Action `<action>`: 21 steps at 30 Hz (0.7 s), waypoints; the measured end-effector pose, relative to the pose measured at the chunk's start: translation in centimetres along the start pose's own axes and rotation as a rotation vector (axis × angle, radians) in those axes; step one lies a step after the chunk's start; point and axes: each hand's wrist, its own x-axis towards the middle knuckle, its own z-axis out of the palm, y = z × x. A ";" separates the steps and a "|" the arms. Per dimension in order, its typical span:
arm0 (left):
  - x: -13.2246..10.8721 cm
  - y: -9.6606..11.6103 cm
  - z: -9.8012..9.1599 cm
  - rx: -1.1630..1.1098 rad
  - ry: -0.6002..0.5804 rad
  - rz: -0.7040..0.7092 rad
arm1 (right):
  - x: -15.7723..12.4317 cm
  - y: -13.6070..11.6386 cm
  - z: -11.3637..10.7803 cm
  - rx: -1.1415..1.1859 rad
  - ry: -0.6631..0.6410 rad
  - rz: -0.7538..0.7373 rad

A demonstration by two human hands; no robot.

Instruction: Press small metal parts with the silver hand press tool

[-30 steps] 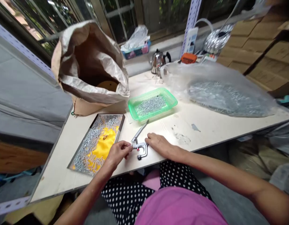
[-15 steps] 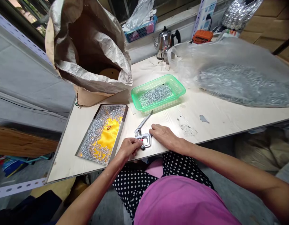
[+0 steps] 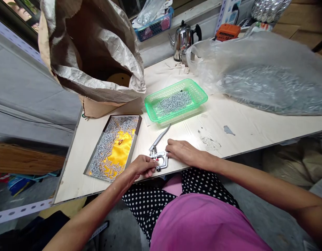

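I judge the work under way, finished share unclear; one hand press point(image 3: 162, 153) lies on the table point(image 3: 182, 130); one tray point(image 3: 135, 143) and one green basket point(image 3: 180, 112) hold uncountable metal pieces point(image 3: 174, 101). The left hand point(image 3: 143, 165) pinches together at the press, any piece hidden; the right hand point(image 3: 182, 152) touches its frame, whether clamped I can't tell.

Our left hand point(image 3: 144, 165) bunches its fingers in a pinch; just right of that grip, our right hand point(image 3: 182, 151) lies palm down, both forearms point(image 3: 244, 176) slanting in from behind.
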 end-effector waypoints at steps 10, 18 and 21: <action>-0.8 -0.8 1.1 -0.073 -0.010 -0.058 | 3.0 5.0 0.0 -0.149 -0.063 -0.249; -1.2 -0.9 1.5 -0.110 0.036 -0.049 | 3.1 4.5 -0.9 -0.230 -0.077 -0.217; -1.2 -0.8 1.6 -0.107 0.044 -0.046 | 2.8 4.1 -1.4 -0.256 -0.104 -0.203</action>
